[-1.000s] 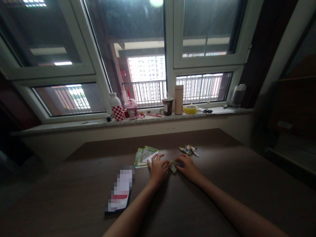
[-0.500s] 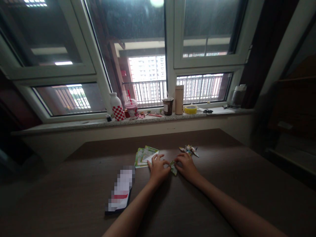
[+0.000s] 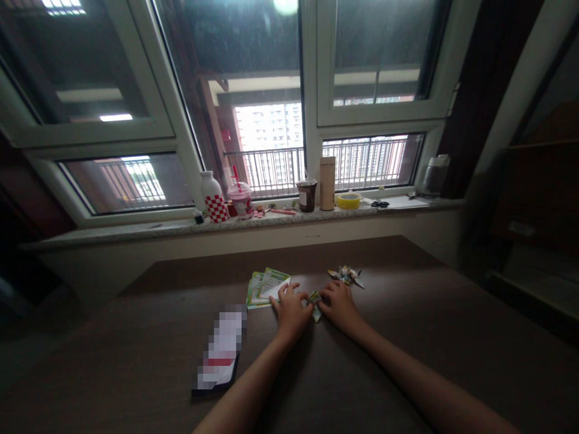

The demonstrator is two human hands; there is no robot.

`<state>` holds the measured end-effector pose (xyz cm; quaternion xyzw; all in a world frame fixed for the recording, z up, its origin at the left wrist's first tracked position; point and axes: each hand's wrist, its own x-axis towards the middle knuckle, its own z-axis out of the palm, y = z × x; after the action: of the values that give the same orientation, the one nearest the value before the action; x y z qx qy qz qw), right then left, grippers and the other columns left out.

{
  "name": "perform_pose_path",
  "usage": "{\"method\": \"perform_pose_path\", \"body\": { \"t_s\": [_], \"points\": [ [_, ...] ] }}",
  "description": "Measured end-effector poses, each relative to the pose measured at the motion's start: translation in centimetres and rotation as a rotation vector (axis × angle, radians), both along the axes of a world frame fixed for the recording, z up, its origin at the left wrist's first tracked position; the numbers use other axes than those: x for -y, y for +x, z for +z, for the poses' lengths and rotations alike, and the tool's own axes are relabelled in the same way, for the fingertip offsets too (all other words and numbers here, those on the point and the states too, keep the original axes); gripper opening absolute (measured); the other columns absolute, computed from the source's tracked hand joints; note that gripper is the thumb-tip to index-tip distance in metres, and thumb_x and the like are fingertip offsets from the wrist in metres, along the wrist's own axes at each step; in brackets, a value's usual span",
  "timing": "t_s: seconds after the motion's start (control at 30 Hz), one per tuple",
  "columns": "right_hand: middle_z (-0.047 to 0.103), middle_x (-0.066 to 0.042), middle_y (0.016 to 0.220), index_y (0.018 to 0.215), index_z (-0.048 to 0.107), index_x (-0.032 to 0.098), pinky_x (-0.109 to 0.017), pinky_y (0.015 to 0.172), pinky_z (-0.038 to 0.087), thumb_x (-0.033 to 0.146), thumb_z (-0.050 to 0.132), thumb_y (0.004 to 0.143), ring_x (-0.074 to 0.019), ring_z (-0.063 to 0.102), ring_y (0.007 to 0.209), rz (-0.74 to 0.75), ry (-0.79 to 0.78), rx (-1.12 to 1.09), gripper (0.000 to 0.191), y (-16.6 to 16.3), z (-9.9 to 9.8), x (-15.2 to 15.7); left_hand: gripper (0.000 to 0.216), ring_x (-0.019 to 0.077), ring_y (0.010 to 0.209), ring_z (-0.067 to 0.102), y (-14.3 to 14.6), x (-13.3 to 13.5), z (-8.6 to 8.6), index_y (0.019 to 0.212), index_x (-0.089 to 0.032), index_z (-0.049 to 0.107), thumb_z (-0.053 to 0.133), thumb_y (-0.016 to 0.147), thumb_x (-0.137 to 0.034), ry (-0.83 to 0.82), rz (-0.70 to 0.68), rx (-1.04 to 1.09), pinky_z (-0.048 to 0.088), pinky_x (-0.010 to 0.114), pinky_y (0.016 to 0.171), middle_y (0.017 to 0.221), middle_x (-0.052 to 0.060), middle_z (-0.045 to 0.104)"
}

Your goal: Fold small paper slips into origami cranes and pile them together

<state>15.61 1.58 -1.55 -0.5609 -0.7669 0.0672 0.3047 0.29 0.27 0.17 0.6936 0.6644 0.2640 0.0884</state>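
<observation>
A small piece of green-and-white folded paper (image 3: pixel 315 308) lies between my two hands on the brown table. My left hand (image 3: pixel 293 310) presses its thumb and fingertips at the paper's left edge. From the other side, my right hand (image 3: pixel 338 304) pinches it with curled fingers. Just left of my left hand is a fanned stack of green-and-white printed sheets (image 3: pixel 265 288), partly under its fingertips. Beyond my right hand rests a little pile of folded, multicoloured paper pieces (image 3: pixel 347 275).
A phone (image 3: pixel 221 349) with a blurred-out screen lies left of my left forearm. Along the windowsill (image 3: pixel 271 220) stand a checkered bottle (image 3: pixel 213 199), a pink drink cup (image 3: pixel 241 202), a dark drink cup (image 3: pixel 307 196), a tan flask (image 3: pixel 327 184), yellow tape (image 3: pixel 348 202) and scissors (image 3: pixel 380 204).
The small folded paper has turned slightly and shifted a little left between my fingers. My right hand has moved slightly left with it. The sheets and pile stay put.
</observation>
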Motion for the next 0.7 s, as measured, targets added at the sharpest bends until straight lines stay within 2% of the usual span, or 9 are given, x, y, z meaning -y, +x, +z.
{"method": "perform_pose_path", "body": {
  "t_s": [0.23,0.5,0.7],
  "points": [
    [0.065,-0.007,0.107,0.094,0.073,0.024,-0.041,0.098,0.034,0.026,0.065,0.080,-0.0277,0.047,0.110,-0.007,-0.023,-0.012,0.016,-0.03,-0.55,-0.44,0.011,0.0316,0.137,0.033,0.08,-0.04,-0.20,0.086,-0.027,0.071,0.062,0.080,-0.028,-0.012,-0.006,0.005,0.010,0.072,0.110,0.138,0.003,0.055],
    [0.064,-0.007,0.107,0.093,0.072,0.025,-0.043,0.097,0.034,0.025,0.067,0.077,-0.0286,0.047,0.111,-0.007,-0.025,-0.042,0.016,-0.07,-0.27,-0.08,0.015,0.0313,0.136,0.034,0.23,-0.10,-0.38,0.090,-0.027,0.071,0.062,0.078,-0.028,-0.011,0.009,0.009,0.008,0.069,0.112,0.136,0.003,0.056],
    [0.064,-0.006,0.106,0.098,0.072,0.025,-0.042,0.099,0.035,0.023,0.066,0.078,-0.0269,0.048,0.112,0.002,-0.068,-0.117,0.021,0.35,-0.37,-0.36,0.009,0.0309,0.135,0.035,0.03,-0.20,-0.47,0.083,-0.026,0.069,0.064,0.076,-0.028,-0.014,0.013,0.041,0.008,0.068,0.113,0.135,0.002,0.056]
  ]
}}
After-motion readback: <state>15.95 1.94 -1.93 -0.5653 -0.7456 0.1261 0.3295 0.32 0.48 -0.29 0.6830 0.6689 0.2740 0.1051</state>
